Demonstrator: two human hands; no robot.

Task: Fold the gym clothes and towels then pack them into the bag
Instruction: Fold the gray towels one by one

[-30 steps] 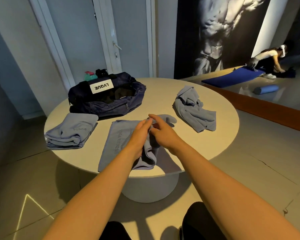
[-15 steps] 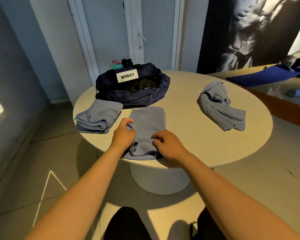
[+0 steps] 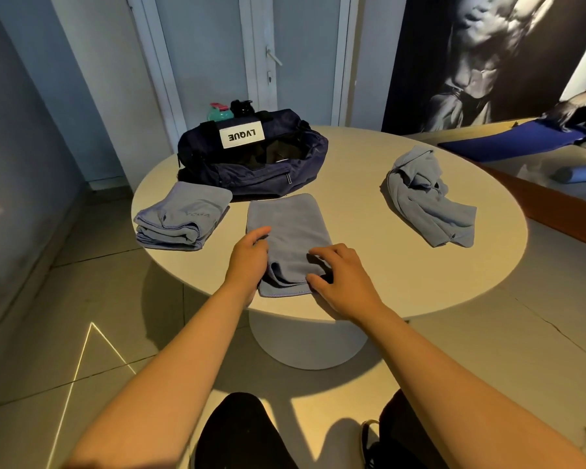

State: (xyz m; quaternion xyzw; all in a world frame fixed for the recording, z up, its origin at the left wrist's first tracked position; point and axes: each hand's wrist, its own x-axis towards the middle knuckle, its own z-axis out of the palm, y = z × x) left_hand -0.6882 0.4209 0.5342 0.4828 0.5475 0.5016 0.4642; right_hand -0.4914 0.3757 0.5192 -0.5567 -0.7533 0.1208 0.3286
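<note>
A grey-blue towel [image 3: 288,228], folded into a long strip, lies on the round table [image 3: 369,265] in front of me. My left hand [image 3: 249,257] grips its left edge near the close end. My right hand [image 3: 344,277] pinches its right edge there, fingers on top and thumb at the side. To the left sits a folded grey-blue towel [image 3: 183,214]. At the right lies a crumpled grey-blue garment [image 3: 427,198]. The dark navy gym bag [image 3: 251,164] stands unzipped behind the strip.
A teal bottle [image 3: 219,113] and a black bottle [image 3: 241,107] stand behind the bag. A door and wall rise behind the table. A blue mat [image 3: 508,140] and a blue roller [image 3: 582,173] lie at the far right. The table stands on a single pedestal.
The towel was folded over into a narrow strip. Both hands drew back from its far part to its near end and now hold its two side edges. My view shifted left.
</note>
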